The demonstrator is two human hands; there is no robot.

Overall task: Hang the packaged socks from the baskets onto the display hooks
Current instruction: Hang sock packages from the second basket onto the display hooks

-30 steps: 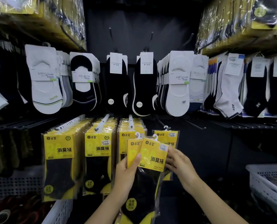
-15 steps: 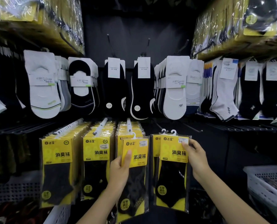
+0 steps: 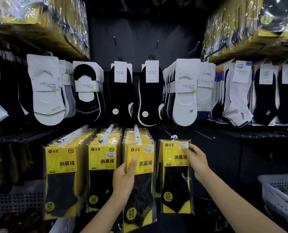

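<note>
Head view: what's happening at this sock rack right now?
A person is stocking yellow-and-black sock packs on the lower hooks. The left hand grips the left pack in front of the full third hook, thumb across its yellow card. The right hand pinches the top right corner of the right pack next to it. I cannot tell whether either pack's white hanger is on a hook. A white basket sits at lower right.

"达足" and "消臭袜" on yellow sock packs (image 3: 172, 153); "无骨缝合" on round stickers (image 3: 131, 214).
</note>
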